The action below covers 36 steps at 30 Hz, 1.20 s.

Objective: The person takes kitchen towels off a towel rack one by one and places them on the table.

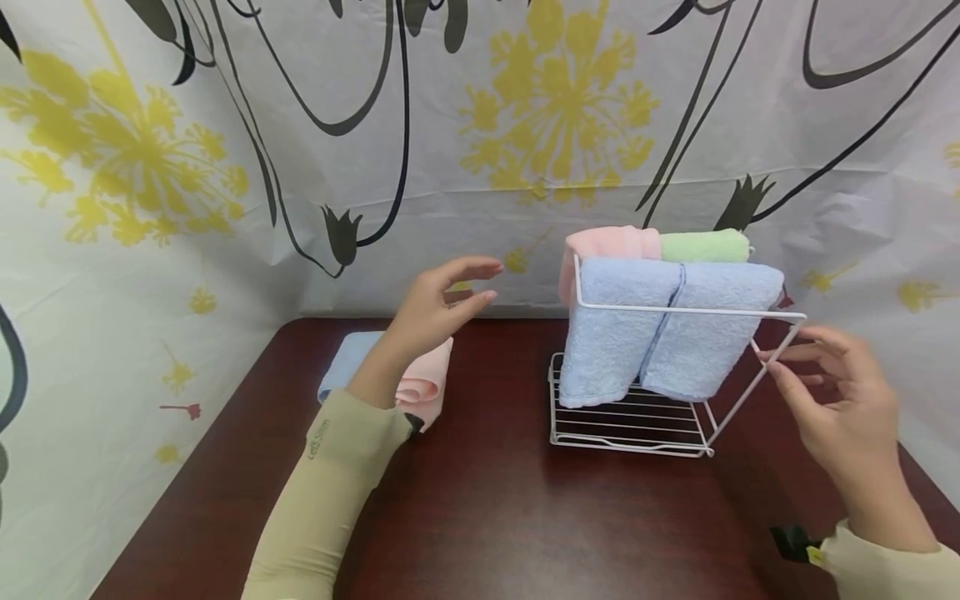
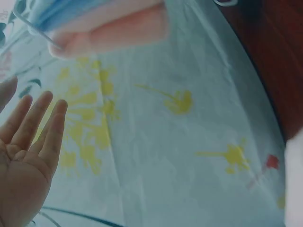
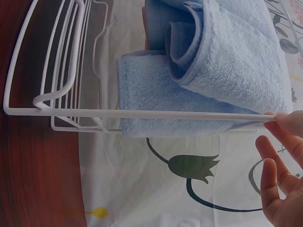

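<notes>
A white wire rack (image 1: 630,450) stands on the right part of the table. Over its upper part hang two folded blue towels (image 1: 615,350), with a pink towel (image 1: 607,242) and a green towel (image 1: 705,246) behind them. My right hand (image 1: 847,400) pinches the rack's right side bar between thumb and fingers; the right wrist view shows the thumb and a fingertip on the white bar (image 3: 180,115). To the left of the rack, my left hand (image 1: 442,308) is raised above the table, its fingers loosely bent and holding nothing. In the left wrist view its palm (image 2: 23,184) is bare.
A folded blue towel (image 1: 347,367) and a rolled pink towel (image 1: 427,383) lie on the dark red table (image 1: 510,508) at the left, partly behind my left forearm. A white cloth backdrop (image 1: 435,150) with yellow and dark plant prints rises behind the table and along its sides.
</notes>
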Available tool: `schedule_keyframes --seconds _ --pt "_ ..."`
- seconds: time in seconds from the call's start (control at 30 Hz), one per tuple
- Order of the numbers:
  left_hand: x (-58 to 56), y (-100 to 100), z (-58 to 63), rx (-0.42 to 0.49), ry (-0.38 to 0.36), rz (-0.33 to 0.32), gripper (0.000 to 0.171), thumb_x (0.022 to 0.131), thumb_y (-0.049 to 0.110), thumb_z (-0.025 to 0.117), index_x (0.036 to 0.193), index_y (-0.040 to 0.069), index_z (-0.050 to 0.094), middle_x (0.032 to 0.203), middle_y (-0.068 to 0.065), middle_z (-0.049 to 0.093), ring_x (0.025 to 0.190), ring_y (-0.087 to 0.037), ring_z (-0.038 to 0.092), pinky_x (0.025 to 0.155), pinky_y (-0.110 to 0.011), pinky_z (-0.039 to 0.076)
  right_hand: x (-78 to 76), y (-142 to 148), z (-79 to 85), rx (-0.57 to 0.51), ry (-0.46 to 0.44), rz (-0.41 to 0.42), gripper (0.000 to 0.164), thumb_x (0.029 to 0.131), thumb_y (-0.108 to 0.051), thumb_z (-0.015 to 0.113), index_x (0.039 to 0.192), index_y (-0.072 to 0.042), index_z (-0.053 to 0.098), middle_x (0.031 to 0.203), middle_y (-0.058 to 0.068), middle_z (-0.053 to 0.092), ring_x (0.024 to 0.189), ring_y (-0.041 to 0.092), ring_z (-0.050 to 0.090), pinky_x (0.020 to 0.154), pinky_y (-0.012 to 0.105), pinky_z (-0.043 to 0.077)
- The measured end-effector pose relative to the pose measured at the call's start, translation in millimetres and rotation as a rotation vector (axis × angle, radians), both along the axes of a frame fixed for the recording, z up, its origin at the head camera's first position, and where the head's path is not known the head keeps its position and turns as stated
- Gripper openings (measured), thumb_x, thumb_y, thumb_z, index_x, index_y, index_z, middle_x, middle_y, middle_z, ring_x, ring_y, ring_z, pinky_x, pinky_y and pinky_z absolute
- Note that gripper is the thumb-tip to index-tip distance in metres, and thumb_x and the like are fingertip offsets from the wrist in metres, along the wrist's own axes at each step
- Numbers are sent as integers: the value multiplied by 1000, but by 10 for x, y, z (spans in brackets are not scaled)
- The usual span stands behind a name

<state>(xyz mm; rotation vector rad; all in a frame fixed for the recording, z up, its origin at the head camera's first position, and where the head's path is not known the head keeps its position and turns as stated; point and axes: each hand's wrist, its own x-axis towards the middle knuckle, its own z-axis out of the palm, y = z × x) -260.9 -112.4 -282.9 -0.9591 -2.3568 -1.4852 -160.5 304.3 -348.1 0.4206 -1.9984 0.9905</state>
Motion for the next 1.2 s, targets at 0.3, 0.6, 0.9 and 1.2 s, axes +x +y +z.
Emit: schedule_keyframes --seconds 0.3,0.6,0.9,1.2 --pt "-8 374 188 -16 74 -38 39 94 20 70 132 14 62 133 -1 65 124 -10 59 101 -33 52 26 -34 25 -7 -31 -13 51 77 24 64 126 16 51 99 -36 58 92 -19 58 76 -1 42" --pt "-64 727 347 -135 121 -76 44 93 25 71 135 15 60 132 -1 65 122 -11 60 96 -28 52 -4 -23 -22 -26 -26 -23 50 80 20 65 127 15 50 97 -32 59 90 -19 57 77 -2 40" --pt "-131 934 448 -271 231 -100 44 89 28 76 129 12 64 125 0 69 108 -10 62 97 -23 46 -15 -34 -3 -53 -37 14 49 79 21 62 127 16 50 95 -32 59 88 -17 59 74 -1 42" --pt "-170 1085 533 -420 145 -75 46 87 36 77 128 19 65 126 6 68 104 -5 59 89 -16 44 -31 -34 -37 -104 -27 44 49 80 20 61 127 17 48 94 -27 62 87 -14 60 73 0 43"
